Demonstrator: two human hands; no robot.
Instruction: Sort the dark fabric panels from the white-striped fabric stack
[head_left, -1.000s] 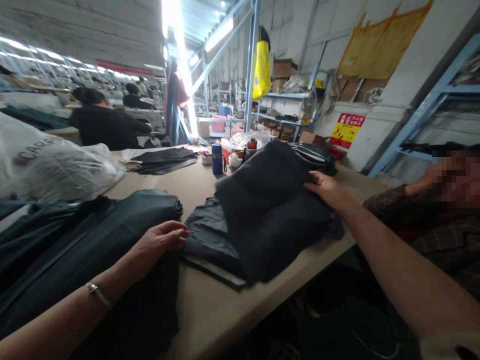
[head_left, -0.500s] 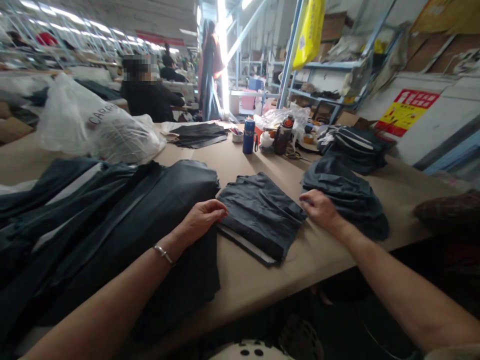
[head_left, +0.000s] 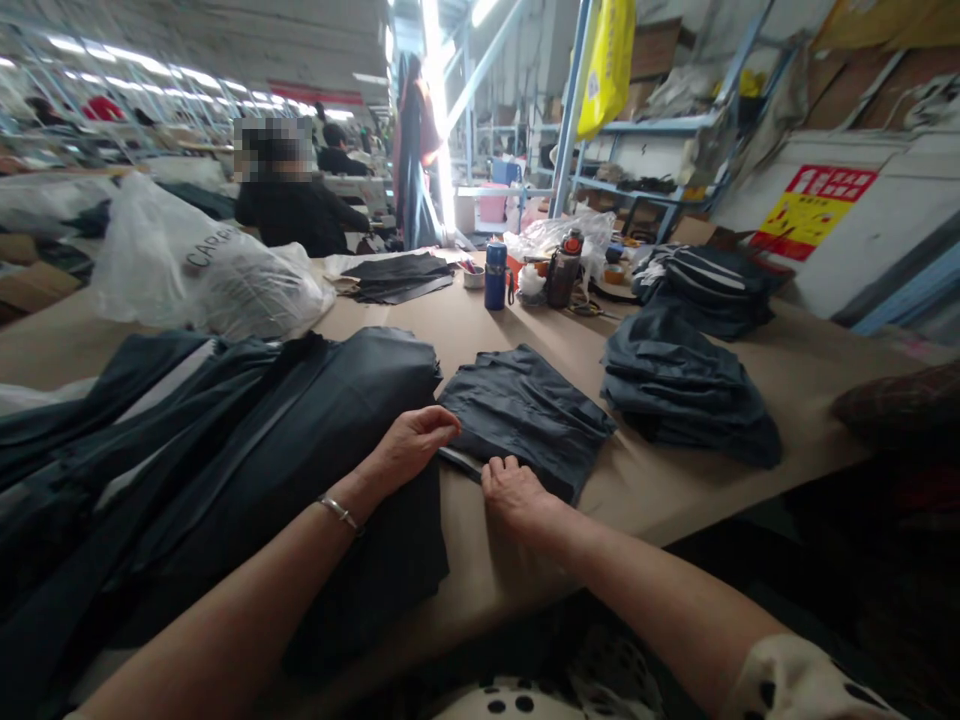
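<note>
Dark cloth (head_left: 536, 410), likely soft, light and best held by its edges, is lying on the worktop (head_left: 656, 490), the left hand (head_left: 411, 440) pressing fingertips together beside it, the right hand (head_left: 521, 495) resting loosely spread on its near edge.

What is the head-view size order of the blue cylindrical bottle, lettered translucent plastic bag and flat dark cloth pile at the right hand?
1. Plastic bag
2. Dark cloth pile
3. Blue bottle
</note>
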